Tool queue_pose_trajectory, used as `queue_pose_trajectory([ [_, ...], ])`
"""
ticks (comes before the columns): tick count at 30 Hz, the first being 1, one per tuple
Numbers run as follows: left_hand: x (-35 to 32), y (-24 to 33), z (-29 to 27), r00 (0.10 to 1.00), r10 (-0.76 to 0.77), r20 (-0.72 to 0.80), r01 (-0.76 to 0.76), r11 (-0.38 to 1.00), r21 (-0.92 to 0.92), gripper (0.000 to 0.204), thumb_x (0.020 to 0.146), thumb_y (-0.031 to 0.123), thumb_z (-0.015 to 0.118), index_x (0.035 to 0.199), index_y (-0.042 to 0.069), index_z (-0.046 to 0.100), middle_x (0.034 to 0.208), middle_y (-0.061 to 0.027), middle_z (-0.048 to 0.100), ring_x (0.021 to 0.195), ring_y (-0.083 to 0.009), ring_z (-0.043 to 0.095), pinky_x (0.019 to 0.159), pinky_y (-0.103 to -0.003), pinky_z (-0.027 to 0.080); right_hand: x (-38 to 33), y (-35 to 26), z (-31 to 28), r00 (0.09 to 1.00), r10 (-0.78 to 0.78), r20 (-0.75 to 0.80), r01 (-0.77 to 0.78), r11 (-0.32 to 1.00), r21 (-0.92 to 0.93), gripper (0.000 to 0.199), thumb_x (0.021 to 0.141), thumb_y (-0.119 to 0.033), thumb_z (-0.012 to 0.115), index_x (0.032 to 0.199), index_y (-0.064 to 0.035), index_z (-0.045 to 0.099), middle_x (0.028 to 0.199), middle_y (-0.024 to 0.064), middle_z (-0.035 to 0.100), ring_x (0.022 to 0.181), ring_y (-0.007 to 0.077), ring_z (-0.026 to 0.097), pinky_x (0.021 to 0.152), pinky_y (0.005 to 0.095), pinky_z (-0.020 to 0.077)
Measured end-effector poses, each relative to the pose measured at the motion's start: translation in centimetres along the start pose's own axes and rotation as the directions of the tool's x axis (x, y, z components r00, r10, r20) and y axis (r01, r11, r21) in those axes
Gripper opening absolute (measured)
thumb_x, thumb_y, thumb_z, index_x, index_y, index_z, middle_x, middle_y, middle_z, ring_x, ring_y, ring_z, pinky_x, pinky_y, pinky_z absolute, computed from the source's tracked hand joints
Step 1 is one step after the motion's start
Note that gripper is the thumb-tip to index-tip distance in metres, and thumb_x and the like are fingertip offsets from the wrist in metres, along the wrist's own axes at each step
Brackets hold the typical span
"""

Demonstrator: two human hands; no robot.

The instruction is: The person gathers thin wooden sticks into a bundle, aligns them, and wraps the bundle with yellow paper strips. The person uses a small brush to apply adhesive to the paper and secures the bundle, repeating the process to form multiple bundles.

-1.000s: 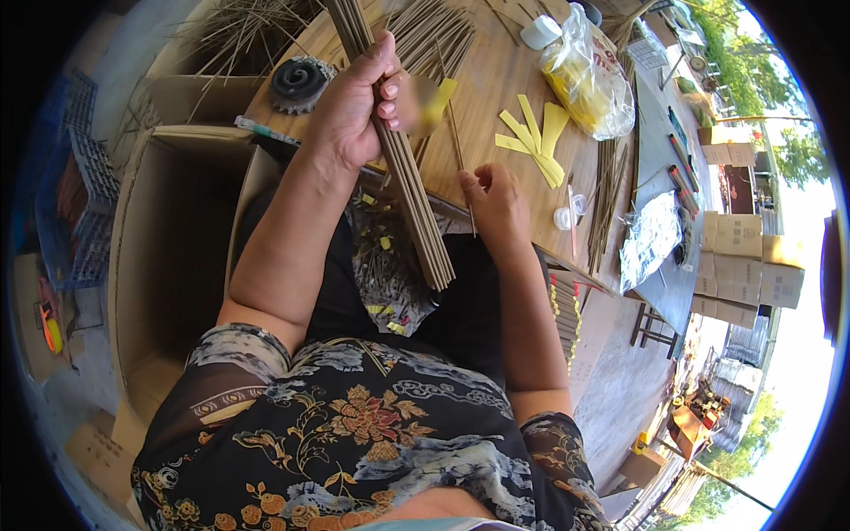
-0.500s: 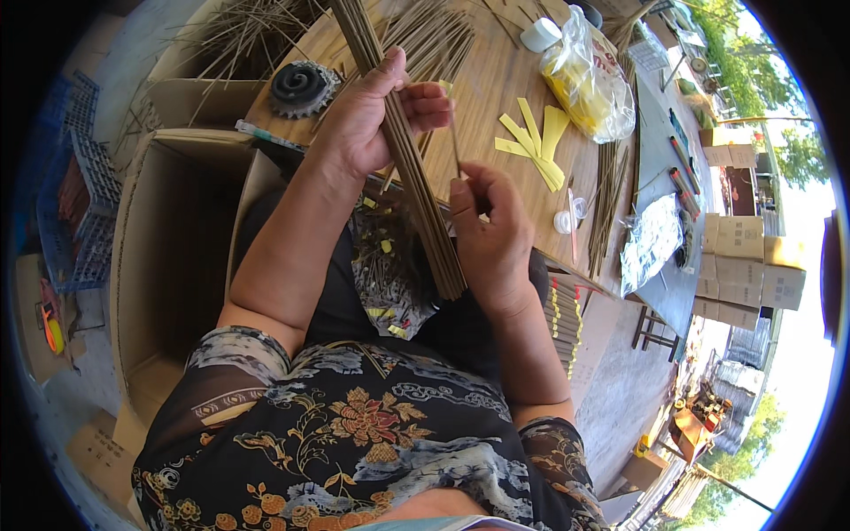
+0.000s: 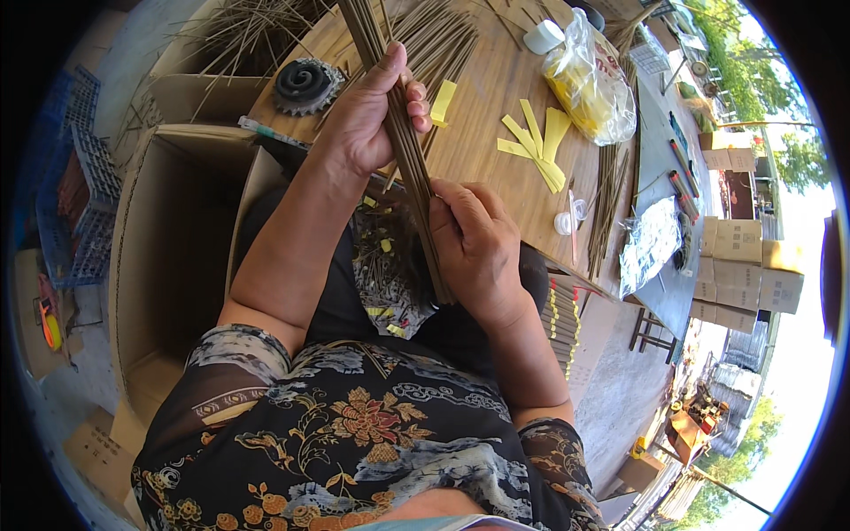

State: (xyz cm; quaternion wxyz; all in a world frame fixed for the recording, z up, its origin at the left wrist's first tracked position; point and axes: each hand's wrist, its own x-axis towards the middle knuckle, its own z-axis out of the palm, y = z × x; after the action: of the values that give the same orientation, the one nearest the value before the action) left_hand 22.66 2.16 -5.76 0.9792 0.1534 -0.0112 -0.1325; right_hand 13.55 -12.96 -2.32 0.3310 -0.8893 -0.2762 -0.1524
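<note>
A long bundle of thin brown sticks [image 3: 400, 133] runs from the top of the picture down to my lap. My left hand [image 3: 367, 119] is wrapped around its upper part, over the wooden table [image 3: 496, 177]. A small yellow paper strip [image 3: 442, 101] lies on the table just beyond my left fingertips. My right hand [image 3: 474, 248] grips the lower part of the same bundle, close above my lap. Loose stick pieces and yellow scraps [image 3: 390, 274] lie on the dark cloth across my knees.
Yellow paper strips [image 3: 538, 146], a clear bag of yellow pieces [image 3: 589, 84], a white lid [image 3: 542, 37], a black coil [image 3: 304, 84] and more stick piles [image 3: 606, 208] lie on the table. An open cardboard box [image 3: 168, 257] stands at my left. Stacked cartons [image 3: 744, 265] are at right.
My right hand has slid down from the table edge and closed around the lower part of the bundle. My left hand has kept its hold near the top.
</note>
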Motion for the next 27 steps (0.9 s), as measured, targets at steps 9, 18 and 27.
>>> queue_pose_trajectory([
  [9,0.0,0.1,-0.3,0.998,-0.004,0.060,0.004,1.000,0.003,0.024,0.087,0.029,0.053,0.075,0.009,0.047,0.054,0.0022,0.043,0.041,-0.0047,0.039,0.036,-0.017,0.033,-0.1,0.4,0.3,0.994,0.101,0.044,-0.105,0.989,0.099,0.026,0.078,-0.012,0.061,0.101,-0.0003,0.054,0.079,0.0123,0.056,0.070,0.0255,0.056,0.060,0.0330,0.0465],
  [18,-1.1,-1.1,1.3,0.999,0.002,0.042,-0.011,0.976,0.220,0.013,0.084,0.019,0.058,0.077,0.012,0.050,0.056,0.0032,0.047,0.045,-0.0057,0.045,0.041,-0.020,0.037,0.6,1.2,1.5,0.569,0.361,0.739,-0.811,0.391,0.434,0.023,0.083,-0.020,0.057,0.078,-0.0026,0.043,0.058,0.0052,0.051,0.057,0.0136,0.054,0.050,0.0289,0.0447],
  [27,-1.5,-1.3,2.6,0.996,0.053,0.066,-0.068,0.968,0.243,0.023,0.087,0.026,0.054,0.069,0.013,0.044,0.053,0.0041,0.044,0.038,-0.0057,0.039,0.037,-0.019,0.034,-1.5,1.4,2.4,0.781,0.474,0.407,-0.606,0.734,0.307,0.029,0.080,-0.024,0.060,0.088,0.0010,0.048,0.067,0.0192,0.055,0.062,0.0313,0.055,0.060,0.0369,0.0446],
])
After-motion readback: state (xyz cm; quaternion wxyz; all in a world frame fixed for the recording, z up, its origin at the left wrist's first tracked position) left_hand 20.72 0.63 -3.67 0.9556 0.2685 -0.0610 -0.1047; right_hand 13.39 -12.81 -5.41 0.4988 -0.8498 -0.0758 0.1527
